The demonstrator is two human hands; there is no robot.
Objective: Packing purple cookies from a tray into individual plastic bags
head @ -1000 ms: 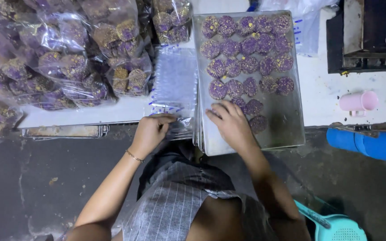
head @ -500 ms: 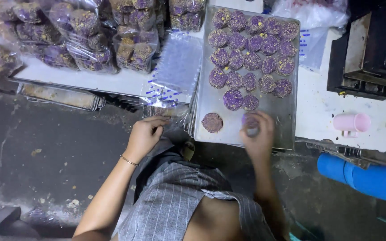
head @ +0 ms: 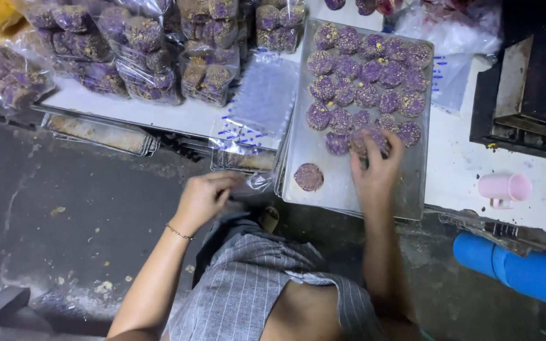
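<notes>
Fingers of the right hand [head: 374,169] spread over a purple cookie [head: 369,140] on the metal tray [head: 355,196], touching it. Left hand [head: 202,199] curls around a clear plastic bag [head: 255,183] at the counter [head: 178,119] edge.

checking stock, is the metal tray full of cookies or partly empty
Partly empty. Purple cookies fill the far part of the metal tray; the near part is bare except one lone cookie.

Round purple cookies [head: 366,82] on metal tray [head: 339,189]
</notes>
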